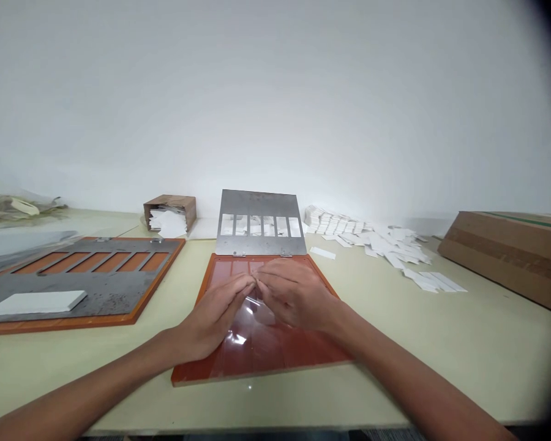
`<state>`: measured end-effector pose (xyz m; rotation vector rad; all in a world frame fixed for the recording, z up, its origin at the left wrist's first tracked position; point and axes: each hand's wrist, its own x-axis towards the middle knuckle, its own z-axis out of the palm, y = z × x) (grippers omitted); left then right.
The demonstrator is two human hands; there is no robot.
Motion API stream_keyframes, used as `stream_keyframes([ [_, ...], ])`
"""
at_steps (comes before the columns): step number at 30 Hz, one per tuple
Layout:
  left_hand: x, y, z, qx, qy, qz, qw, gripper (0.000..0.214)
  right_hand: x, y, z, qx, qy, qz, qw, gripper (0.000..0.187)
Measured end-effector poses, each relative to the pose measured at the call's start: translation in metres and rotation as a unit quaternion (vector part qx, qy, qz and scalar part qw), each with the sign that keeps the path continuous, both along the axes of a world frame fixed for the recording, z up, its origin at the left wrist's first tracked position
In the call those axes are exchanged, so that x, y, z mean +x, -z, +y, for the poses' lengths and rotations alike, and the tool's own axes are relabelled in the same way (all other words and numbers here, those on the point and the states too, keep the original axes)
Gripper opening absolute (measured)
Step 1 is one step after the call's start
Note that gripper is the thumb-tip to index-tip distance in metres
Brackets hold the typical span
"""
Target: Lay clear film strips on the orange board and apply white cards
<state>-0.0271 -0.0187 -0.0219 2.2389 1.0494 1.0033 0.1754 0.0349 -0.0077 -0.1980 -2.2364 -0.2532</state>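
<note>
My left hand (223,312) and my right hand (298,294) meet over the middle of a red-brown board (294,349). Their fingers are bent and pressed together, with the fingertips touching. A glossy clear plastic film (252,312) lies over the board, and both hands appear to pinch it; the exact grip is hidden behind the fingers. Hinged to the board's far edge, a grey metal plate (261,202) with a row of rectangular slots stands raised. Just right of the hinge lies a single white strip (322,253).
A second board with a grey slotted plate (114,288) lies at left, bearing a white block (37,302). Behind stands a small carton (190,211) of white pieces. White strips (390,245) are heaped at right, near a large cardboard box (505,257). Clear plastic (22,239) lies far left.
</note>
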Motion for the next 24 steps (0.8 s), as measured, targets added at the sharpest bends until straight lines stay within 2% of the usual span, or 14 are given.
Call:
stream_keyframes([
  [4,0.001,-0.001,-0.002,-0.005,0.002,-0.009,1.000,0.031,0.002,-0.003,0.001,-0.013,-0.038,0.007,0.999,0.017],
  [10,0.002,0.000,-0.003,0.009,0.006,-0.014,1.000,0.028,0.006,-0.003,0.001,-0.036,-0.036,-0.030,0.998,0.020],
  [17,0.002,0.001,-0.003,0.037,-0.004,0.007,0.999,0.027,0.006,-0.012,-0.004,0.016,0.017,-0.097,0.995,0.024],
  [21,0.005,-0.003,-0.006,0.016,0.001,-0.009,1.000,0.032,0.006,-0.008,0.000,0.052,0.025,-0.073,0.996,0.021],
  [24,0.005,-0.005,-0.007,0.001,0.002,-0.022,1.000,0.033,0.006,-0.004,0.005,0.031,0.012,-0.015,0.999,0.024],
])
